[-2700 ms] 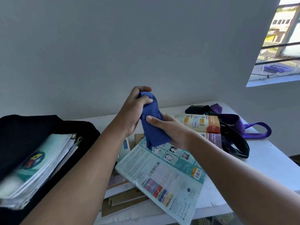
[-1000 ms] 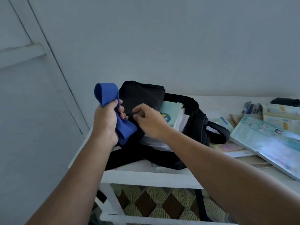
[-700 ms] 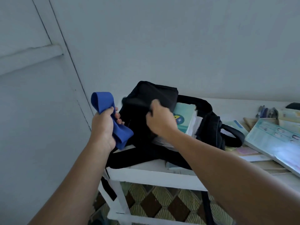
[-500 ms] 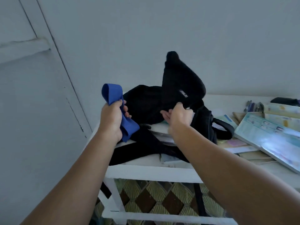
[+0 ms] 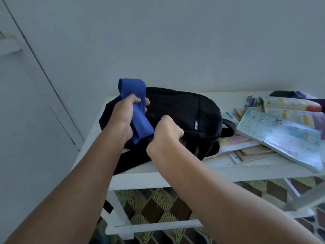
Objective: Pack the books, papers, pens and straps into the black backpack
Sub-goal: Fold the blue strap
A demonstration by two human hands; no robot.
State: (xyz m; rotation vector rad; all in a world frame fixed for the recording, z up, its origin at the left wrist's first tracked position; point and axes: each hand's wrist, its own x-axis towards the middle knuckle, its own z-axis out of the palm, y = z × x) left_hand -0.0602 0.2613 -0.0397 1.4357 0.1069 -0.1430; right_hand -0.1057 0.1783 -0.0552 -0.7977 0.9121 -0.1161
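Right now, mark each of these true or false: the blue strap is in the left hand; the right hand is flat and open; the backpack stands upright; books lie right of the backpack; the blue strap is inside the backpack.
1. The left hand grips the folded blue fabric strap. True.
2. The right hand lies flat and open. False: its fingers curl into the black fabric backpack.
3. The backpack stands upright. False: it lies flat on the white wooden table.
4. Printed paper books lie right of the backpack. True.
5. The strap is inside the backpack. False: it is held above it.
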